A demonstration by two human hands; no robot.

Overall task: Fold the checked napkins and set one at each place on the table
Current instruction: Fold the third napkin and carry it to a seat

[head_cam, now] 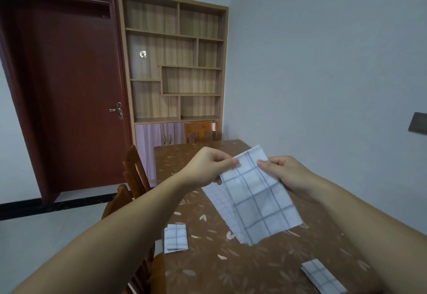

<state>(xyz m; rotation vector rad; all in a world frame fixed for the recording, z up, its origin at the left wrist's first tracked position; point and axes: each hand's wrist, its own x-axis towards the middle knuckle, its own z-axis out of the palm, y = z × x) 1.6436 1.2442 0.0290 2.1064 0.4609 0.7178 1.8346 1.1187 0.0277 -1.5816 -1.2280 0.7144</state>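
Head view, looking down along two bare forearms: a brown desk (231, 275) with a pale leaf pattern runs away from the viewer. Above the middle of the desk, both hands hold up a checked napkin (256, 199), white with a grey grid, which hangs tilted in the air and clear of the desk top; it looks doubled over, with a second layer showing along its lower left edge. The left hand (208, 166) pinches the napkin's upper left edge, its fingers (234, 162) curled onto the cloth. The right hand (288, 173) grips the upper right edge in the same way, thumb on the front. A folded napkin (175, 238) lies flat at the desk's left edge. A second folded napkin (323, 277) lies flat on the desk's near right part. One wooden chair (201, 131) stands at the far end of the desk, and two more chairs (134, 173) stand along its left side. Beyond the desk's far end are a wooden bookcase (173, 62) and, to the left of it, a dark red door (69, 85).
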